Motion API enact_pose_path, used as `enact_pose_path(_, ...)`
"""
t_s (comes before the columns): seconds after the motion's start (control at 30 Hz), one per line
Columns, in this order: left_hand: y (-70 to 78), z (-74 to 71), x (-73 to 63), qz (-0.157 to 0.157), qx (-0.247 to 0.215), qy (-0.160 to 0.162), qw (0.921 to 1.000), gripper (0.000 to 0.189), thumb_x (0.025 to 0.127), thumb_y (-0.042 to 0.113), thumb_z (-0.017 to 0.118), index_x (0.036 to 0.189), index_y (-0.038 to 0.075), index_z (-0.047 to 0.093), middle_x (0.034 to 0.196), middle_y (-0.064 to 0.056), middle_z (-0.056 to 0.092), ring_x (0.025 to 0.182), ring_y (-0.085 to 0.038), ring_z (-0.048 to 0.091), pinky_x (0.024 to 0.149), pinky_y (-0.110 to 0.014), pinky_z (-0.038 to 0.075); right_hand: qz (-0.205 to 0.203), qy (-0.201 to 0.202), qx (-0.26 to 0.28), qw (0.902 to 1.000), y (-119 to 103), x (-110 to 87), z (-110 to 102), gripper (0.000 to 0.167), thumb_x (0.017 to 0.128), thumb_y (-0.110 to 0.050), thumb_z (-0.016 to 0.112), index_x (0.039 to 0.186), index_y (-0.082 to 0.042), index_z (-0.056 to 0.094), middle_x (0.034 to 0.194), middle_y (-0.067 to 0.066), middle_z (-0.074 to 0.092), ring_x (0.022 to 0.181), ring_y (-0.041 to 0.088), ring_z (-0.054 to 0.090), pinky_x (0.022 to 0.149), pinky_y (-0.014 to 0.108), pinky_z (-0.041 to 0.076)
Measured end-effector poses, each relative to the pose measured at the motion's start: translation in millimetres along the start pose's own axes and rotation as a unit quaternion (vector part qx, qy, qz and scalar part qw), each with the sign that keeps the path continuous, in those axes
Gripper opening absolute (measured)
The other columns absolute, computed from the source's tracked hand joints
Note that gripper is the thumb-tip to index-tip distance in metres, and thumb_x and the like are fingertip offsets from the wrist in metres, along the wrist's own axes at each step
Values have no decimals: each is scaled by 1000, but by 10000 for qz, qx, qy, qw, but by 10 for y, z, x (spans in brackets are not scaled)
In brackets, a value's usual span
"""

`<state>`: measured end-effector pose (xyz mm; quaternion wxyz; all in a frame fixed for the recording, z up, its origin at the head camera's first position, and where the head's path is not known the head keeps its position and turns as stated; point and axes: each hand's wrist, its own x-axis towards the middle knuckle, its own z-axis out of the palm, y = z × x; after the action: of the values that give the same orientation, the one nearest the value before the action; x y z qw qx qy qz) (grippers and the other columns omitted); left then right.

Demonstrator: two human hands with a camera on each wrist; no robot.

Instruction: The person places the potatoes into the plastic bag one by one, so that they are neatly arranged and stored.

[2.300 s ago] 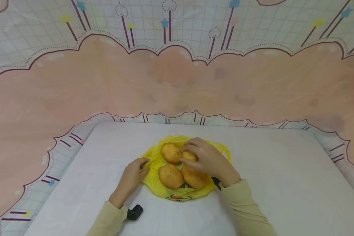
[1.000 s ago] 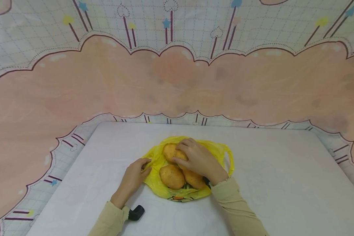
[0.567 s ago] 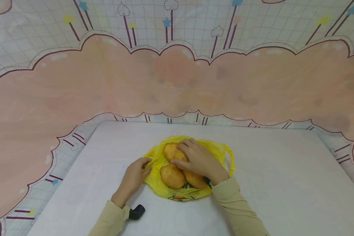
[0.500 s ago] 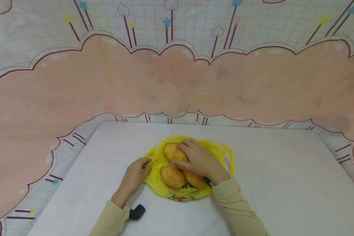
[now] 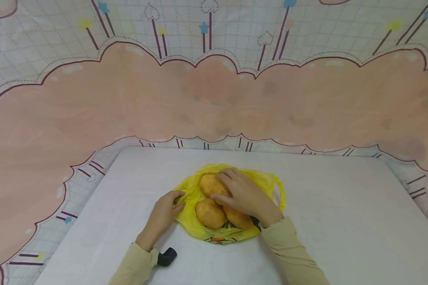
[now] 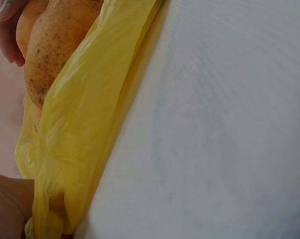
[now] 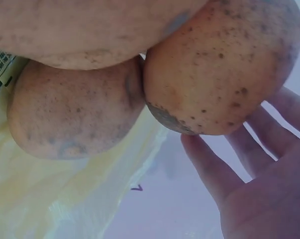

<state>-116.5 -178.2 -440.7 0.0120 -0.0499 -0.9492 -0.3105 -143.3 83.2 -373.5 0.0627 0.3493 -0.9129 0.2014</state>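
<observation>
A yellow plastic bag (image 5: 194, 233) lies spread on the white table with its mouth wide, under several potatoes. My left hand (image 5: 163, 211) pinches the bag's left edge between thumb and fingers; bunched plastic (image 6: 52, 214) shows there in the left wrist view. My right hand (image 5: 246, 194) arches over the back of the pile, thumb and fingers round a potato (image 5: 224, 191). In the right wrist view, its fingers (image 7: 209, 164) run behind a speckled potato (image 7: 214, 74). One potato (image 5: 209, 213) sits at front left. Another potato (image 5: 238, 217) lies partly beneath the right hand.
A bag handle (image 5: 279, 192) loops out to the right. The white table (image 5: 342, 217) extends on both sides of the bag. Behind it hangs a printed cloth (image 5: 214, 99). A black wrist-camera part (image 5: 167, 257) juts from the left sleeve (image 5: 135, 263).
My right hand has carried a potato left, setting it against the back-left one, then shifted slightly back to the right. My left hand stays at the bag's edge.
</observation>
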Motion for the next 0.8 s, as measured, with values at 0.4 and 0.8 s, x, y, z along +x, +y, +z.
enact_pose_path(0.4, 99, -87, 39, 182, 149, -42, 9997, 32, 94, 13, 68, 124, 3, 65, 112, -11, 67, 96, -24, 63, 86, -43, 53, -279, 561, -377, 9973, 11, -132, -146, 50, 96, -41, 64, 133, -8, 60, 129, 6, 61, 120, 24, 56, 102, 39, 48)
enact_pose_path(0.8, 276, -297, -14, 508, 472, 215, 9974, 34, 93, 16, 70, 125, 7, 64, 113, -8, 64, 94, -21, 61, 80, -40, 54, -74, 769, -558, 9954, 31, -320, -298, 65, 93, -46, 66, 141, -4, 51, 137, 12, 55, 129, 28, 50, 108, 44, 44)
